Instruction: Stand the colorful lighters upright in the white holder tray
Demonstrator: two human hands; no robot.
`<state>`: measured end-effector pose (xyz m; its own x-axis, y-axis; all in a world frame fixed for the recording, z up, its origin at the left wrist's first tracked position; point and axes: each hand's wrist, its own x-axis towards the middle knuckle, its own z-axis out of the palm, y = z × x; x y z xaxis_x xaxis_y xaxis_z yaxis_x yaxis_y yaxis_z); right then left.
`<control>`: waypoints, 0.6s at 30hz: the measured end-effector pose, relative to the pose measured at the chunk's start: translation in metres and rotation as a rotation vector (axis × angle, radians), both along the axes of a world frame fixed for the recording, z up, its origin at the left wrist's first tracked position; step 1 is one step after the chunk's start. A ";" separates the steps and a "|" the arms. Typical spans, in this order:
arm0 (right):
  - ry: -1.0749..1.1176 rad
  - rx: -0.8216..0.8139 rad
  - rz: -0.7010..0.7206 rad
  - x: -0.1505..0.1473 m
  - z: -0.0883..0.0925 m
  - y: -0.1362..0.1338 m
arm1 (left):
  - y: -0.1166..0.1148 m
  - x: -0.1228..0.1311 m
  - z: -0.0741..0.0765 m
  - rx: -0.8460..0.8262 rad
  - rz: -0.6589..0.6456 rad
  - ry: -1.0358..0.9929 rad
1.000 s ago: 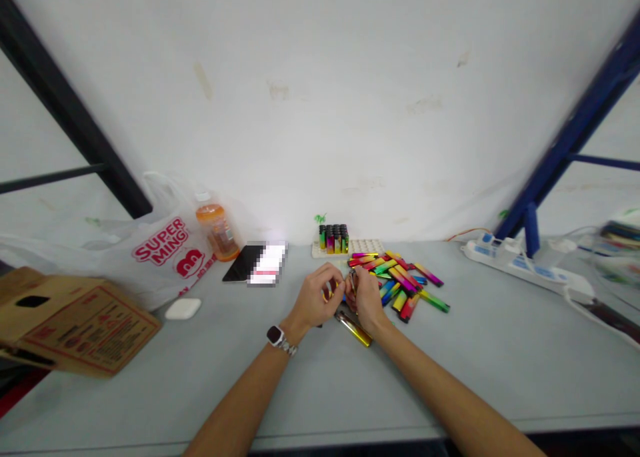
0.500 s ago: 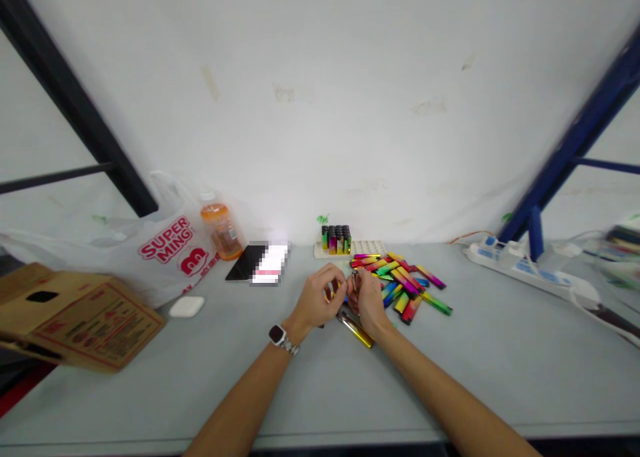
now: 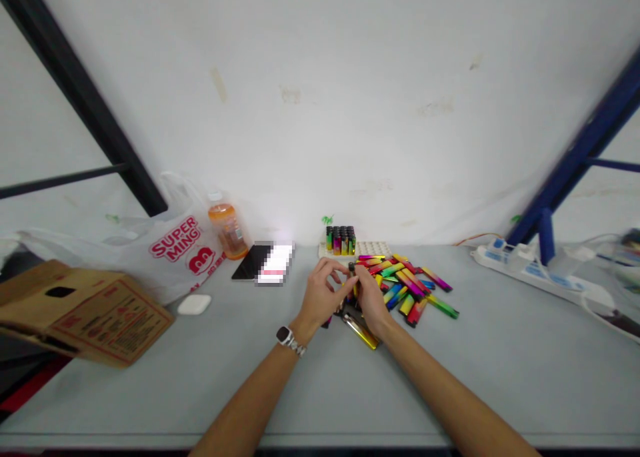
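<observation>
Both hands meet over the middle of the table around a lighter (image 3: 352,268) held upright, its dark top showing above the fingers. My left hand (image 3: 320,297) has its fingers curled, with thumb and fingertips against the lighter. On the other side, my right hand (image 3: 372,300) closes its fingers round it; most of its body is hidden. Under the hands lies a gold lighter (image 3: 364,333) with a silver end. To the right is a heap of shiny rainbow-coloured lighters (image 3: 410,282). Behind, several black-topped lighters (image 3: 341,242) stand in a white perforated tray (image 3: 376,249).
On the left are a cardboard box (image 3: 115,317), a white plastic bag (image 3: 143,260), a bottle of orange liquid (image 3: 227,230), a white case (image 3: 194,304) and a dark tablet or phone (image 3: 249,265). A white power strip (image 3: 545,280) with cables lies right, by a blue metal post (image 3: 575,147).
The lighter's dark top now shows upright between my hands, and my left thumb has come over to it. The whole view has shifted slightly.
</observation>
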<state>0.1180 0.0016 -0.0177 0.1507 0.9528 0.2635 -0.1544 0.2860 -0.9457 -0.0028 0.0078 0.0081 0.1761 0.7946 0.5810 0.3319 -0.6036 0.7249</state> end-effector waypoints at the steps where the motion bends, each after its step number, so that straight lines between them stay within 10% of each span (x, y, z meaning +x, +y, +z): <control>1: 0.028 0.003 0.019 0.001 -0.001 0.000 | 0.001 0.000 -0.001 -0.028 0.014 -0.030; 9: 0.066 0.009 0.043 0.002 0.004 -0.002 | 0.026 -0.016 -0.001 -0.200 -0.108 -0.190; 18: -0.035 -0.039 -0.076 0.009 0.002 0.004 | 0.105 -0.051 0.037 -0.116 -0.110 0.037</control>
<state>0.1265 0.0056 -0.0154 0.2146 0.9485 0.2331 -0.1002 0.2587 -0.9607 -0.0539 0.1127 0.0455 0.2848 0.8307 0.4784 0.2961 -0.5509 0.7803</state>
